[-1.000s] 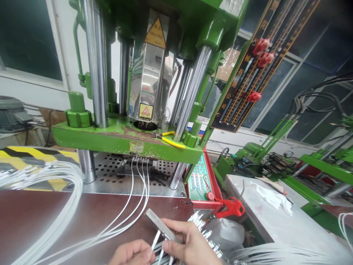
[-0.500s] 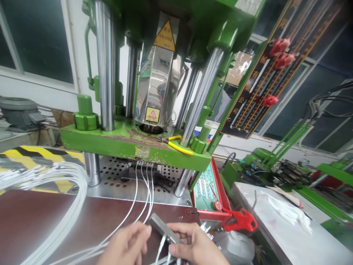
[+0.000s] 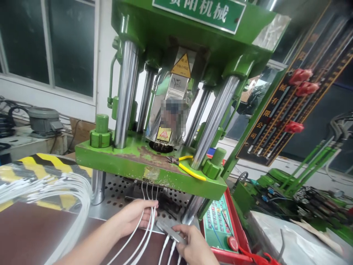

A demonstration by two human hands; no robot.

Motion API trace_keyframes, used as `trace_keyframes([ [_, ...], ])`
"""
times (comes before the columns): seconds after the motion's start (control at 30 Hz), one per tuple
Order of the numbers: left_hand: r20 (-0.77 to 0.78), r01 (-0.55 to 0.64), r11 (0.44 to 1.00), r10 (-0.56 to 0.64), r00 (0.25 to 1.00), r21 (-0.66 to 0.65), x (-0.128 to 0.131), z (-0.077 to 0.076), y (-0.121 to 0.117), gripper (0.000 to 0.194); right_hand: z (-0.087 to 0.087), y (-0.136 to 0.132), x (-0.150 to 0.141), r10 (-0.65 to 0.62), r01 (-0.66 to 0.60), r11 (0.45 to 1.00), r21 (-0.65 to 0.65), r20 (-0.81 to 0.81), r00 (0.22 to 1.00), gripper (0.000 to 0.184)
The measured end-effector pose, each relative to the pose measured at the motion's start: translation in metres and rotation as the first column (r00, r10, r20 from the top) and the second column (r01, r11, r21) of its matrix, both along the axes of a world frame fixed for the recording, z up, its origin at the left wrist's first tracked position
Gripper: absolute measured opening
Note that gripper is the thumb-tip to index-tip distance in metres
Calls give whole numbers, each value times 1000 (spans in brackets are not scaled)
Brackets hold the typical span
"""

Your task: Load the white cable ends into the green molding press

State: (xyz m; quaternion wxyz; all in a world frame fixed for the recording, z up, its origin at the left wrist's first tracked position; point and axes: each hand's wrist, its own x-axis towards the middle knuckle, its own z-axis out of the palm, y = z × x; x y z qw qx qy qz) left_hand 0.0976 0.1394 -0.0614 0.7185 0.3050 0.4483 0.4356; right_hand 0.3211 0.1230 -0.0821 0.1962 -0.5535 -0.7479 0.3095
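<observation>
This was a factory floor, prob. a cable-moulding shop: a green vertical press [image 3: 176, 110] w/ chrome columns filled the centre, white cable bundles [image 3: 49, 187] lay at left, a keypad control panel [image 3: 217, 224] sat lower right, more green machines [image 3: 303, 191] at far right.

White characters 贵阳机械 on green nameplate [image 3: 199, 13] at top centre; yellow characters 械有限公司 down black rail panel [image 3: 271, 110] at right; warning triangle sticker [image 3: 181, 66], small print unreadable

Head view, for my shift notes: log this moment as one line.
left hand: gripping white cables running under green press | right hand: holding metal bar | spare cable bundle: left of the press
</observation>
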Motion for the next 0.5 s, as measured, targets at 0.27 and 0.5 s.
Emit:
trace_keyframes([
  [0.27, 135, -24, 997, 33, 990, -69, -8, 13, -5, 14, 8, 10, -71, 58, -102, 949, 298, 154, 986, 32],
  [0.5, 208, -65, 993, 85, 974, -100, -4, -15, -4, 21, -9, 14, -82, 171, -182, 913, 366, 63, 983, 33],
])
